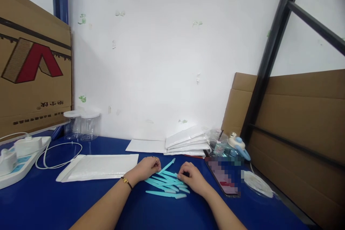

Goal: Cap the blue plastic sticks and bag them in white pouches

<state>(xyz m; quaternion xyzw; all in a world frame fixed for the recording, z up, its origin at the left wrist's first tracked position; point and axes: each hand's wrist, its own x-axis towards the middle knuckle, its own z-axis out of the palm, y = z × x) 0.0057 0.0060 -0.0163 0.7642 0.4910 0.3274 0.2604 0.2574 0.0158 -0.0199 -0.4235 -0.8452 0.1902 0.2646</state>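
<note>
A loose pile of turquoise eyebrow razors (164, 182) lies on the blue table in front of me, with one razor (165, 195) lying apart along the near side. My left hand (147, 169) is at the pile's upper left, fingers closed on the lower end of a razor (168, 165) that slants up to the right. At the pile's right side, my right hand (192, 178) has its fingers curled, thumb and forefinger at the end of another razor (172, 174). Part of that grip is hidden by the fingers.
A white padded mailer (102, 167) lies left, and more mailers (187, 140) are stacked against the wall. To the right are a phone (222, 179), a plastic cup (217, 142), a blue-handled bottle (237, 145) and a roundish clear-wrapped item (258, 184). A power strip (35, 161) and clear jars (90, 127) stand left.
</note>
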